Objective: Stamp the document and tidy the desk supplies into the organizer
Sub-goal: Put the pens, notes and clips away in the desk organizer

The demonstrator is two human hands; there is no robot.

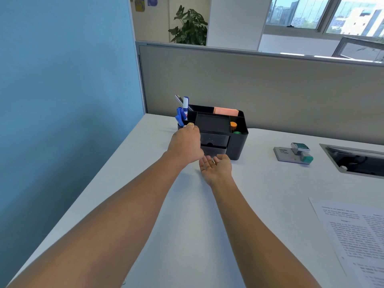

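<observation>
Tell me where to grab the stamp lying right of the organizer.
Pinch the stamp across its teal block at the near end, coming from the front: that end stands proud of the grey pad, with bare desk before it.

I see a white desk (187, 225), a grey divider (270, 90) behind it, a blue wall (62, 80) on the left, and a green plant (190, 28) and windows (311, 13) farther back.

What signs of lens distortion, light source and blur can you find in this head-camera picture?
Head view: the wide lens bows the partition rail and swells the forearms near the bottom edge; daylight comes from the windows at top right, partly washed out; the document at lower right has text too soft to read.
</observation>
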